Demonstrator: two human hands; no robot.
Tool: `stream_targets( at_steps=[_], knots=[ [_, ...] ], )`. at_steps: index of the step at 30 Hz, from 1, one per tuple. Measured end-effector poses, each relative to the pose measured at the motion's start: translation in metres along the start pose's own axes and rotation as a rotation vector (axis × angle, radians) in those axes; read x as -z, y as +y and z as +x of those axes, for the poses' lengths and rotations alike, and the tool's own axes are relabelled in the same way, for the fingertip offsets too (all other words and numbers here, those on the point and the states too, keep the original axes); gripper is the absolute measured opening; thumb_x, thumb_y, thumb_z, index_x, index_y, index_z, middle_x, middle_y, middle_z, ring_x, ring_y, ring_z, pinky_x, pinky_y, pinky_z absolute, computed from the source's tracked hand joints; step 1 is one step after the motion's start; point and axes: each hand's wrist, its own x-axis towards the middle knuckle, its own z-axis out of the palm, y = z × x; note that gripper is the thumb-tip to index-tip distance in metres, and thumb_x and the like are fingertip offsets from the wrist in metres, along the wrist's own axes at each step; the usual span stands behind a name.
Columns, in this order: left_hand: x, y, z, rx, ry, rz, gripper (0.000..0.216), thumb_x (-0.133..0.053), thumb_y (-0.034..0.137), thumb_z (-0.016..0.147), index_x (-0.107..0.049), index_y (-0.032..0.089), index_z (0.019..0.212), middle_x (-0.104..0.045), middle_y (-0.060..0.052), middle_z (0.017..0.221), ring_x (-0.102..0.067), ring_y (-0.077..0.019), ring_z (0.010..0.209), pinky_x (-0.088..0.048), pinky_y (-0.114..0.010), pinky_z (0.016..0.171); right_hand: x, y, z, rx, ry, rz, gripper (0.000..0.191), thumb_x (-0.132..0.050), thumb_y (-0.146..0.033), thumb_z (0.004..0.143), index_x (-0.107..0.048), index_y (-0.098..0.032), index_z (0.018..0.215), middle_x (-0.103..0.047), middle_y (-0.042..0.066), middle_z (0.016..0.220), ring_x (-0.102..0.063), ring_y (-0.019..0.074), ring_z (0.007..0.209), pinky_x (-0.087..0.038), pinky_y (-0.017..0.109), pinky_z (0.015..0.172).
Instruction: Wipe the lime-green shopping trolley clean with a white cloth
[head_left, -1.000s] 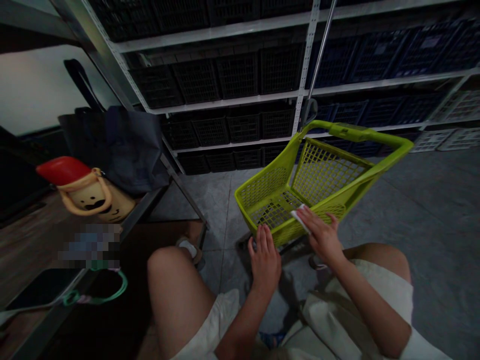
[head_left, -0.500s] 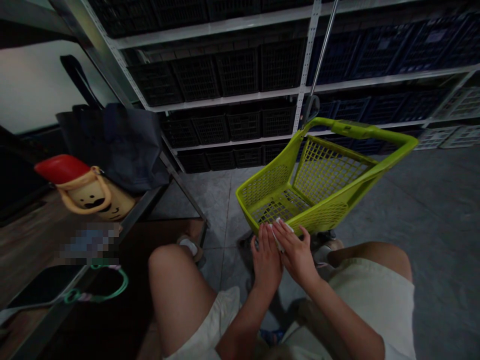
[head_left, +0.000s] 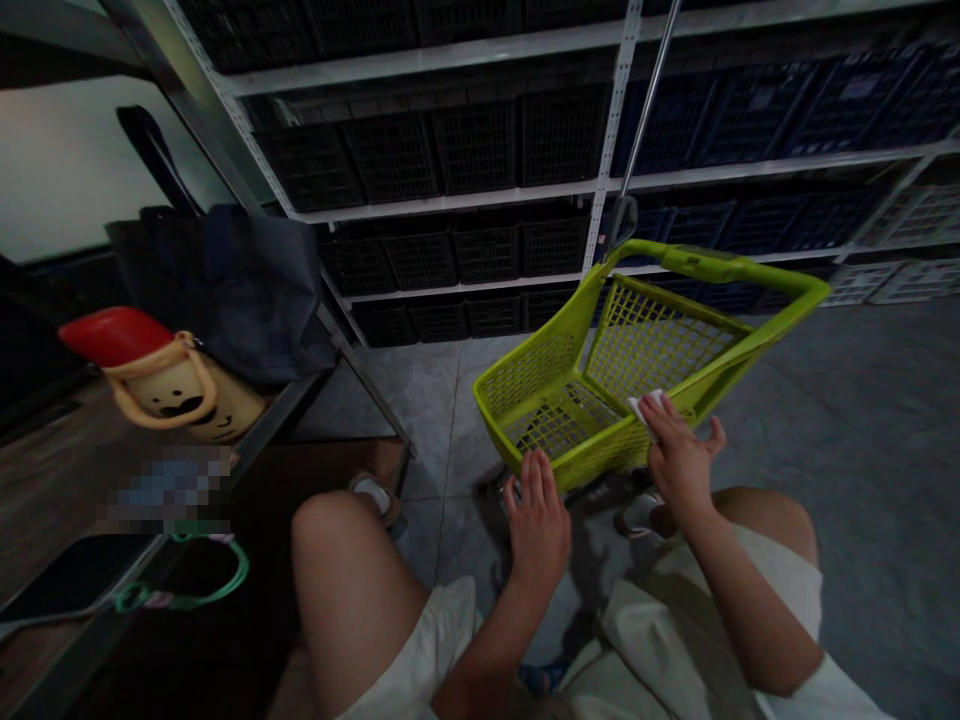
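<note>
Lime-green mesh basket (head_left: pixel 559 375) stands on the floor, only its mesh bottom showing inside. The right hand (head_left: pixel 679 460) grasps a white cloth (head_left: pixel 646 405) on its near rim; the left hand (head_left: pixel 541 515) rests flat and released against its wall.

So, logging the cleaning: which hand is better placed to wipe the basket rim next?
Likely right: the right hand holds the white wipe against the green basket; the left hand is bare.

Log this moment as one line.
right hand: holds white wipe on green cart rim | left hand: open, against cart's near wall
</note>
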Motion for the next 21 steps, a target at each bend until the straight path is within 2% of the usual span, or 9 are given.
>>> stream_targets(
  at_steps=[5,7,9,12,15,18,21],
  knots=[
    [-0.005,0.001,-0.002,0.008,0.004,0.012,0.065,-0.047,0.019,0.091,-0.032,0.005,0.153,-0.043,-0.019,0.156,-0.037,-0.0268,0.147,-0.041,-0.048,0.113,-0.002,-0.1,-0.038,0.172,-0.164,0.165,0.07,-0.04,-0.005,0.08,-0.048,-0.028,0.145,-0.06,0.006,0.143,-0.051,0.0231,0.137,-0.01,0.053,0.118],
    [-0.007,-0.001,-0.003,0.01,0.005,0.016,0.065,-0.046,0.017,0.09,-0.034,0.007,0.153,-0.044,-0.019,0.156,-0.037,-0.0265,0.147,-0.04,-0.048,0.113,-0.003,-0.122,-0.047,0.182,-0.199,0.22,0.07,-0.042,-0.006,0.081,-0.045,-0.027,0.148,-0.059,0.008,0.144,-0.05,0.0242,0.137,-0.016,0.051,0.115],
    [-0.008,-0.003,-0.003,0.016,0.003,0.003,0.066,-0.048,0.017,0.089,-0.034,0.007,0.153,-0.044,-0.019,0.155,-0.037,-0.0269,0.146,-0.04,-0.049,0.113,-0.005,-0.128,-0.048,0.175,-0.229,0.255,0.072,-0.045,-0.007,0.081,-0.043,-0.027,0.15,-0.06,0.009,0.143,-0.05,0.0262,0.135,-0.023,0.048,0.108],
    [-0.006,-0.004,-0.003,0.011,-0.009,-0.024,0.067,-0.05,0.021,0.089,-0.034,0.006,0.152,-0.044,-0.021,0.155,-0.038,-0.0282,0.146,-0.039,-0.051,0.114,-0.004,-0.12,-0.039,0.222,-0.301,0.242,0.075,-0.048,-0.007,0.081,-0.039,-0.029,0.153,-0.059,0.008,0.144,-0.052,0.0277,0.129,-0.03,0.044,0.098],
    [-0.001,-0.005,-0.002,0.012,-0.015,-0.012,0.063,-0.047,0.02,0.091,-0.035,0.008,0.152,-0.045,-0.02,0.155,-0.039,-0.0262,0.145,-0.039,-0.052,0.113,0.0,-0.099,-0.028,0.345,-0.366,0.171,0.076,-0.045,-0.004,0.081,-0.038,-0.03,0.152,-0.056,0.007,0.148,-0.051,0.0263,0.13,-0.03,0.044,0.098],
    [0.003,-0.006,0.0,-0.002,-0.008,-0.005,0.062,-0.045,0.019,0.092,-0.034,0.011,0.153,-0.044,-0.017,0.156,-0.039,-0.024,0.145,-0.038,-0.05,0.114,0.007,-0.058,-0.013,0.429,-0.375,0.111,0.079,-0.043,-0.001,0.078,-0.039,-0.031,0.151,-0.057,0.005,0.147,-0.048,0.0243,0.137,-0.022,0.049,0.107],
    [0.005,-0.006,0.001,-0.014,-0.009,-0.009,0.063,-0.046,0.02,0.093,-0.033,0.012,0.154,-0.043,-0.016,0.157,-0.039,-0.024,0.145,-0.038,-0.048,0.114,0.009,-0.004,0.007,0.336,-0.264,0.041,0.082,-0.042,-0.001,0.074,-0.038,-0.031,0.151,-0.058,0.005,0.146,-0.045,0.0255,0.141,-0.014,0.054,0.113]
  ],
)
